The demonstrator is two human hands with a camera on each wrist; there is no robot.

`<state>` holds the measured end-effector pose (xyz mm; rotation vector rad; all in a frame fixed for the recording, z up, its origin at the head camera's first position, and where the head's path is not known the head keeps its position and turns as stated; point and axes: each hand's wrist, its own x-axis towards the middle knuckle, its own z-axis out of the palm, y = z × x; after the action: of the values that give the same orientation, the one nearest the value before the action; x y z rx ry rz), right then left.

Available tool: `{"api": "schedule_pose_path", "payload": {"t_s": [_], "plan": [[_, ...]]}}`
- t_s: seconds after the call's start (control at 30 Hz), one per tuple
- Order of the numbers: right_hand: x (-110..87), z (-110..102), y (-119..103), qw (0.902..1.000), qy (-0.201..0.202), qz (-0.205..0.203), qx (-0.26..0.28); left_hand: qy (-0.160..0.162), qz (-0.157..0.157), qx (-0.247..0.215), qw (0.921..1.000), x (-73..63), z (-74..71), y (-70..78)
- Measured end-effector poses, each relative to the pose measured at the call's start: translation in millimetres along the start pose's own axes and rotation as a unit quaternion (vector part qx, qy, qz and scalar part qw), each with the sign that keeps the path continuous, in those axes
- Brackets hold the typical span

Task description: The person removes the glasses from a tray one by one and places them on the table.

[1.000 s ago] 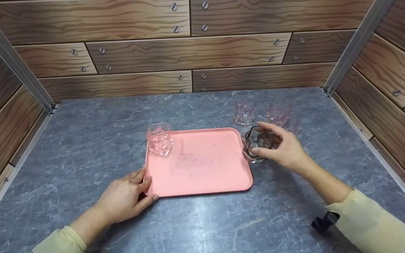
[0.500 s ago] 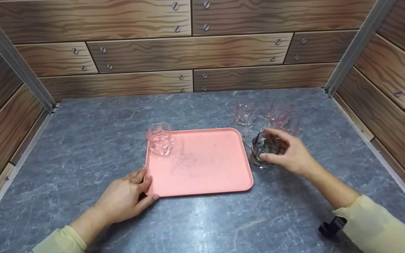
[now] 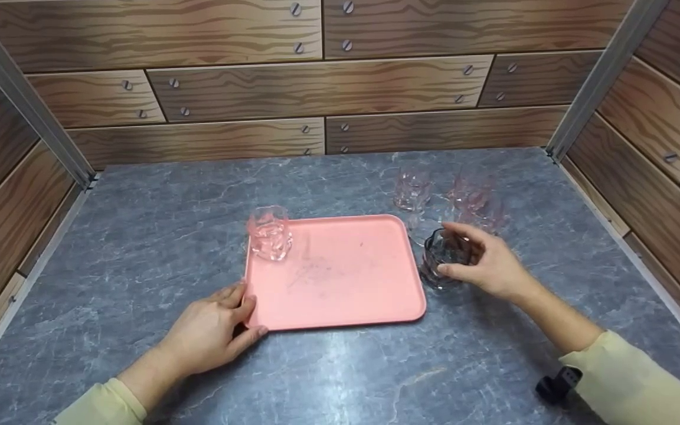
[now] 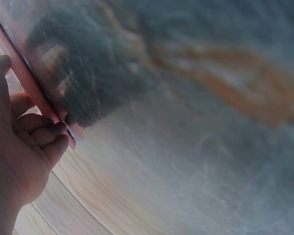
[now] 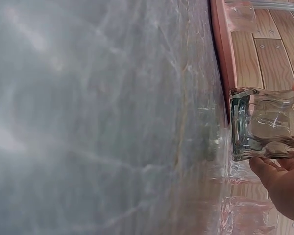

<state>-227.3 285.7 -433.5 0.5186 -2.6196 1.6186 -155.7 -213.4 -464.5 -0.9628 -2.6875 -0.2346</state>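
A smoky dark-tinted drinking glass (image 3: 446,260) stands upright just right of the pink tray (image 3: 340,277). My right hand (image 3: 493,265) grips it, thumb on the near side and fingers on the far side. In the right wrist view, the tinted glass (image 5: 264,122) appears sideways, close to the tray's edge (image 5: 223,49). My left hand (image 3: 210,330) holds the tray's near left corner; in the left wrist view, its fingers (image 4: 44,134) bend at the tray's rim (image 4: 32,88). A clear pinkish glass (image 3: 270,233) sits upright at the tray's far left corner.
Several clear and pink-tinted glasses stand behind the right hand, among them one glass (image 3: 412,190) at the back and another pink one (image 3: 471,192) to its right. The grey marbled table (image 3: 169,195) is bounded by wood-patterned walls (image 3: 257,91).
My right hand has moved the dark-tinted glass a little to the right and nearer, away from the tray's right edge. The left hand and tray have kept their place.
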Motion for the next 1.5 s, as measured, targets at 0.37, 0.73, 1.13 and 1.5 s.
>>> {"api": "schedule_pose_path", "payload": {"t_s": [0.37,0.73,1.13,1.5], "plan": [[-1.2,3.3,4.4,0.9998,-0.009,0.006,-0.014,-0.004,0.000,0.001,1.0000,-2.5,-0.4,-1.1],[-2.1,5.9,4.6,0.9998,-0.018,0.003,0.001,-0.014,-0.013,-0.001,0.9998,-5.1,-1.8,0.3],[-2.1,5.6,3.1,0.9997,-0.024,0.009,0.001,-0.018,-0.014,-0.001,0.9997,-5.2,-3.2,-0.3],[-1.0,-16.5,-18.9,0.9983,-0.058,0.003,-0.009,-0.022,-0.010,-0.005,0.9997,1.0,-2.0,-0.3]]}}
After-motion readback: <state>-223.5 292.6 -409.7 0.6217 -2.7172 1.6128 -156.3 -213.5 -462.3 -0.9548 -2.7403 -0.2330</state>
